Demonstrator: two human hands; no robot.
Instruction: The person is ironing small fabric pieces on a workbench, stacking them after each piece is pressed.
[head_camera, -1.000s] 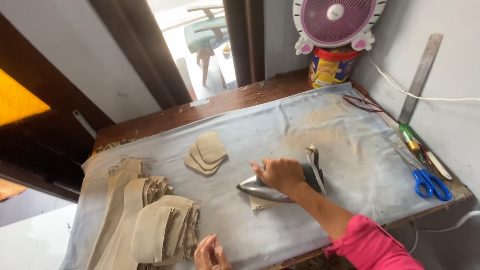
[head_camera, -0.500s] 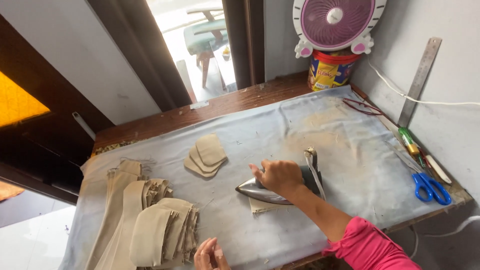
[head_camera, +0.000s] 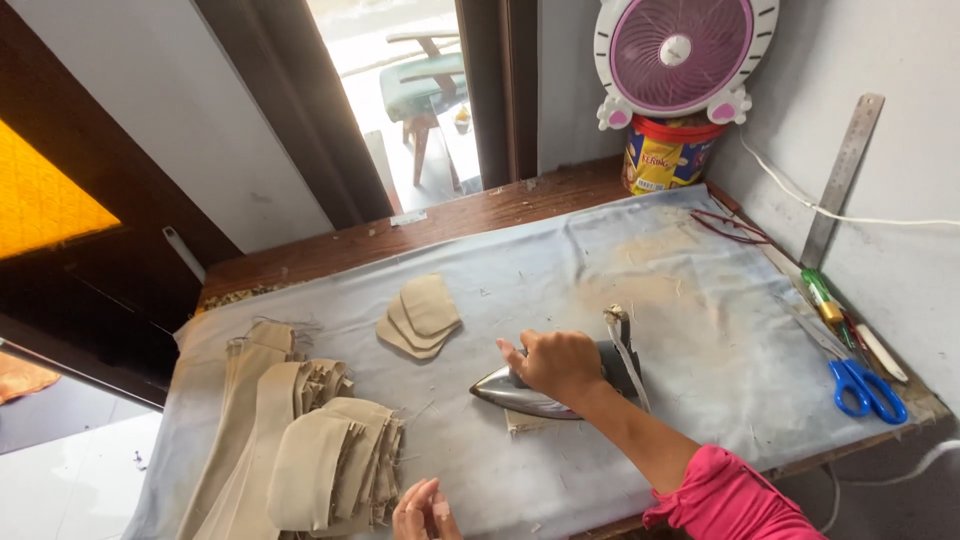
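My right hand (head_camera: 556, 366) grips the handle of a metal clothes iron (head_camera: 530, 393) that rests flat on a small beige fabric piece (head_camera: 524, 424), whose corner peeks out under the iron. The iron points left on the grey-blue padded cloth (head_camera: 640, 270) covering the table. My left hand (head_camera: 424, 508) lies at the table's near edge, fingers together, right beside a stack of beige fabric pieces (head_camera: 335, 462); whether it touches them is unclear. Three flat beige cut pieces (head_camera: 420, 315) sit overlapped beyond the iron.
Long beige strips (head_camera: 240, 400) lie at the left end. Blue-handled scissors (head_camera: 868, 388), pens (head_camera: 825, 300) and a steel ruler (head_camera: 842, 180) sit along the right wall. A pink fan (head_camera: 682, 55) stands on a tin (head_camera: 660, 158) at the back. A white cord (head_camera: 850, 212) runs along the wall.
The iron and my right hand have slid slightly to the left over the small piece. My left hand stays at the near edge.
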